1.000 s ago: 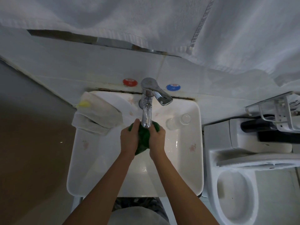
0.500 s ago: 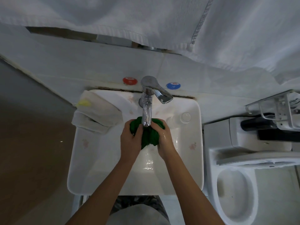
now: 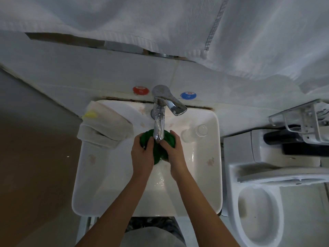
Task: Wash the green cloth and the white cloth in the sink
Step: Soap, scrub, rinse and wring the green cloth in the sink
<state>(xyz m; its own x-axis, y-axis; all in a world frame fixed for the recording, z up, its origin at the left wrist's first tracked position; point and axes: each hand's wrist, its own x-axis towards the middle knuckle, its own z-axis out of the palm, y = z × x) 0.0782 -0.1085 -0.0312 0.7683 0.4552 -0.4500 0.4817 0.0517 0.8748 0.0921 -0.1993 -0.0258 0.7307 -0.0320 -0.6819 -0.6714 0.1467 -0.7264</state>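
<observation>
Both hands grip the green cloth (image 3: 156, 148) beneath the tap (image 3: 159, 129), over the sink (image 3: 204, 166): left hand (image 3: 142, 157) and right hand (image 3: 175, 155) curled round it; soaked, limp, probably slippery, best squeezed mid-bundle; white cloth (image 3: 105, 129) waits on the rim.

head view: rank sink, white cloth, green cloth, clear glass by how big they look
1. sink, by far the largest.
2. white cloth, draped over the sink's back left corner.
3. green cloth, bunched between the left hand and right hand, so partly hidden; its true size is unsure.
4. clear glass, smallest.
</observation>
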